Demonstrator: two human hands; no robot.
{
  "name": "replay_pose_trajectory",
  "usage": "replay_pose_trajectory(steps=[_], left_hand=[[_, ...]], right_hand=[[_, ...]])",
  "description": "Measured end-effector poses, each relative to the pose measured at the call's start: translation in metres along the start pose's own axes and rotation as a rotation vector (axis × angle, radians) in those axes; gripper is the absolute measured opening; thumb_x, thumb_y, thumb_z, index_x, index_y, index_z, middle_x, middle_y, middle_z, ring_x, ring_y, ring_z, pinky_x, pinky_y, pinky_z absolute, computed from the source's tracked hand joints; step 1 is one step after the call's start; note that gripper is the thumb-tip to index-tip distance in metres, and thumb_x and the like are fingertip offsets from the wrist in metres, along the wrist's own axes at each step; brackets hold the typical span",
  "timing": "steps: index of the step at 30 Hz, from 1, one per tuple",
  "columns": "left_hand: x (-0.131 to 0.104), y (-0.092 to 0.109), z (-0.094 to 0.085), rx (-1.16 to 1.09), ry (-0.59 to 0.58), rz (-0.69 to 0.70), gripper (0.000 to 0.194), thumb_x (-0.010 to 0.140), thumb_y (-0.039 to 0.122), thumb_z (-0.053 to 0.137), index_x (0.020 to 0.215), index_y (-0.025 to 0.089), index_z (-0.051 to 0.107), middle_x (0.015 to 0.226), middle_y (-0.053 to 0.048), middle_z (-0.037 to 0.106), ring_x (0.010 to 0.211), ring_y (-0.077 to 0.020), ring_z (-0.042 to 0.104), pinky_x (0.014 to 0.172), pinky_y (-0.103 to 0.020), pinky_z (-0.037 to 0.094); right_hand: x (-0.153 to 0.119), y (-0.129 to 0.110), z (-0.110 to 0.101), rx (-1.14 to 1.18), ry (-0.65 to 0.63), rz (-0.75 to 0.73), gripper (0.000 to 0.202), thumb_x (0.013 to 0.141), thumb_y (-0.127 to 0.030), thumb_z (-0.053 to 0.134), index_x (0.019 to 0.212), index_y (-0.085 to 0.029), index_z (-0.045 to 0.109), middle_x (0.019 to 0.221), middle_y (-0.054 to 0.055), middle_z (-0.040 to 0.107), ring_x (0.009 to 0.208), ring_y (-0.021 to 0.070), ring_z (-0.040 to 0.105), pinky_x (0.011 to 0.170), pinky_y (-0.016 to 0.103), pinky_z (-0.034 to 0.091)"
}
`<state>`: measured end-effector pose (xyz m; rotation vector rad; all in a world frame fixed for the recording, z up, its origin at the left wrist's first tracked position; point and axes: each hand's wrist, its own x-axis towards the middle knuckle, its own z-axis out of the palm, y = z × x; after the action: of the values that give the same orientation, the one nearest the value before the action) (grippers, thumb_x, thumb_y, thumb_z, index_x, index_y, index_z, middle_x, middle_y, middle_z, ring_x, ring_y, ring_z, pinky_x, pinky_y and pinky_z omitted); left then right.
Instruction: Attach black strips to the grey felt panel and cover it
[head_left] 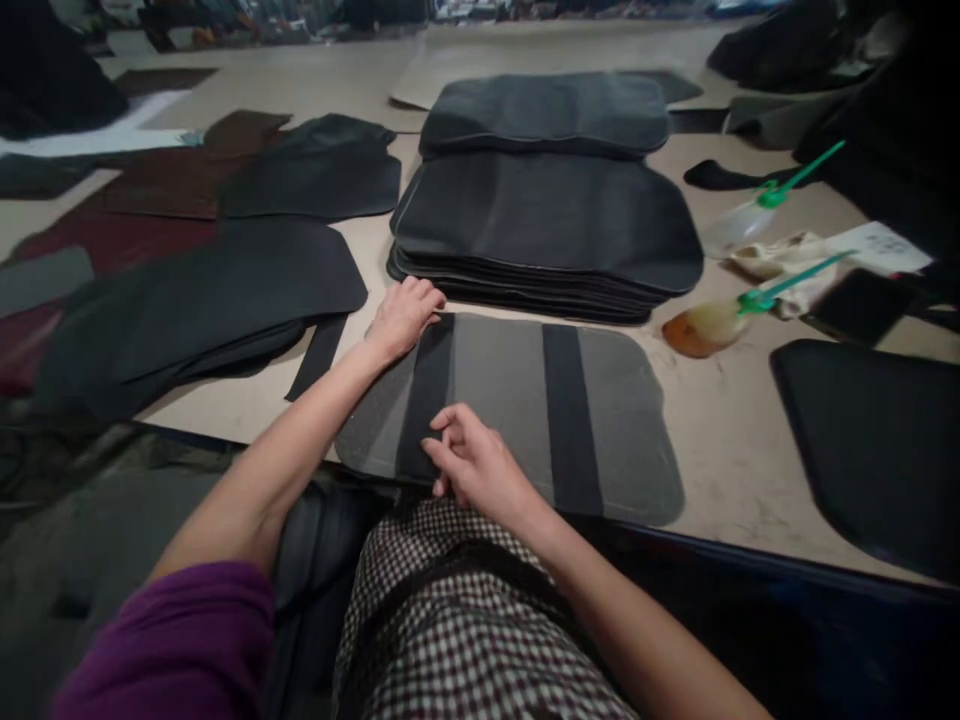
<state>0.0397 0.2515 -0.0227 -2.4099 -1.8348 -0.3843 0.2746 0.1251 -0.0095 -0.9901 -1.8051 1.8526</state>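
In the head view, a grey rounded panel (499,375) lies flat at the table's near edge, with two dark strips across it. My left hand (405,315) is at the panel's far left edge, its bent fingers and thumb closed at the far end of the left dark strip (426,405). Over the near part of that strip is my right hand (476,465), fingers loosely curled, thumb and forefinger apart, nothing visible between them. The right dark strip (572,420) runs flat across the panel. Beyond it stands a stack of black rounded panels (547,220).
Two squeeze bottles with green nozzles stand right, one holding amber liquid (697,330), the other pale (739,225). A crumpled cloth (784,265) lies between them. Another black panel (877,440) rests at the right. Dark sheets (225,290) and a loose strip (319,355) lie left.
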Motion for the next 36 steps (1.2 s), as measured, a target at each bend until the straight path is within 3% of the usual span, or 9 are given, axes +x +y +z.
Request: replay_pose_trajectory(steps=[4, 11, 17, 36], left_hand=[[-0.004, 0.003, 0.001, 0.007, -0.059, 0.021, 0.032, 0.105, 0.018, 0.038, 0.111, 0.018, 0.07, 0.108, -0.011, 0.066, 0.109, -0.0276, 0.049, 0.089, -0.041, 0.035], [-0.021, 0.001, -0.001, -0.013, -0.041, 0.037, 0.033, 0.106, 0.033, 0.043, 0.119, 0.019, 0.07, 0.11, -0.012, 0.069, 0.109, -0.0284, 0.051, 0.09, -0.042, 0.038], [-0.027, 0.008, -0.007, -0.001, -0.032, 0.0, 0.031, 0.104, 0.031, 0.047, 0.125, 0.018, 0.066, 0.118, -0.013, 0.069, 0.113, -0.0294, 0.053, 0.092, -0.041, 0.04], [-0.023, 0.013, -0.006, -0.07, -0.042, -0.075, 0.032, 0.102, 0.026, 0.051, 0.13, 0.018, 0.063, 0.128, -0.015, 0.067, 0.119, -0.0308, 0.053, 0.1, -0.044, 0.041]], right_hand=[[0.001, -0.002, 0.002, -0.045, -0.017, -0.003, 0.015, 0.099, -0.03, 0.056, 0.109, -0.024, 0.046, 0.066, -0.01, 0.055, 0.05, 0.0113, 0.064, 0.047, 0.019, 0.04], [0.008, -0.006, 0.008, -0.289, -0.079, -0.042, 0.008, 0.099, -0.019, 0.056, 0.098, -0.022, 0.048, 0.058, -0.009, 0.056, 0.05, 0.0118, 0.061, 0.057, 0.023, 0.041], [0.016, -0.01, 0.006, -0.562, -0.113, -0.013, 0.017, 0.094, -0.008, 0.063, 0.091, -0.02, 0.051, 0.06, -0.007, 0.057, 0.05, 0.0104, 0.053, 0.058, 0.025, 0.032], [0.016, -0.024, 0.007, -0.827, -0.136, 0.024, 0.006, 0.097, -0.015, 0.064, 0.098, -0.019, 0.061, 0.068, -0.001, 0.067, 0.057, 0.0131, 0.061, 0.06, 0.024, 0.036]])
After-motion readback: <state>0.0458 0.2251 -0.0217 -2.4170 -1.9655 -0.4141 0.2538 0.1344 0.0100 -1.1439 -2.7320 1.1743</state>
